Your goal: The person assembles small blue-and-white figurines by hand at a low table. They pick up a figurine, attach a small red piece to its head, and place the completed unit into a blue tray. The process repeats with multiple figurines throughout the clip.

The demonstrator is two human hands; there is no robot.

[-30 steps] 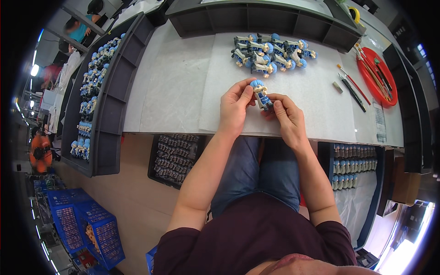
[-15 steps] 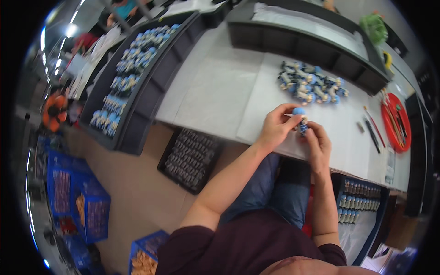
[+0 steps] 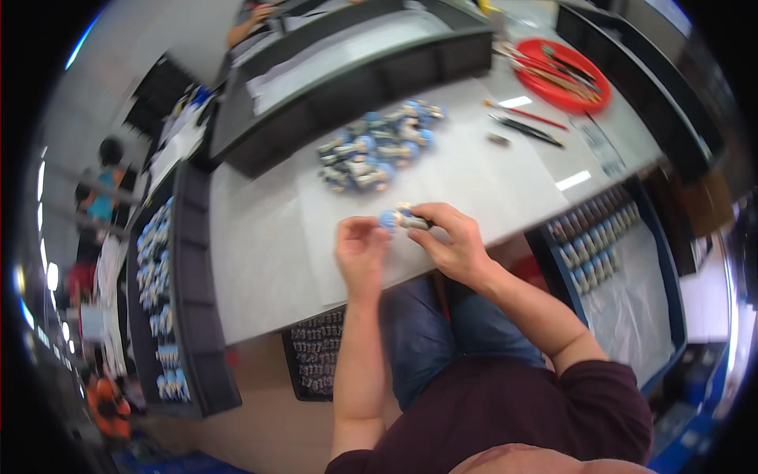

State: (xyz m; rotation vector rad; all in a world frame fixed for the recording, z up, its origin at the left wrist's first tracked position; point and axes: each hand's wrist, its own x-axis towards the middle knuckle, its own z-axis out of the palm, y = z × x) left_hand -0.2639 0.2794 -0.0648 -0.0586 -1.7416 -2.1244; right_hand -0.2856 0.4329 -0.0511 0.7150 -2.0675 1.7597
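Note:
A small figurine (image 3: 404,219) with a blue cap and a dark lower end lies sideways between my two hands, just above the table's near edge. My right hand (image 3: 459,246) pinches its dark lower end between thumb and fingers. At the capped end, my left hand (image 3: 362,251) has its fingers curled against the blue head; the exact contact is blurred. Beyond my hands, a loose heap of similar blue-capped figurines (image 3: 367,154) rests on the white sheet covering the worktable (image 3: 260,268).
A dark grey tray (image 3: 355,91) stands behind the heap, another with figurine rows (image 3: 185,316) at left. A red dish (image 3: 588,99) of brushes and tools, a black pen (image 3: 527,130) and a red brush (image 3: 537,117) lie right. A blue-rimmed tray (image 3: 632,316) holds figurines below.
The view has swung to the right, bringing the red dish and right-hand tray closer to the middle. The figurine has turned from upright to sideways, its cap now toward my left hand.

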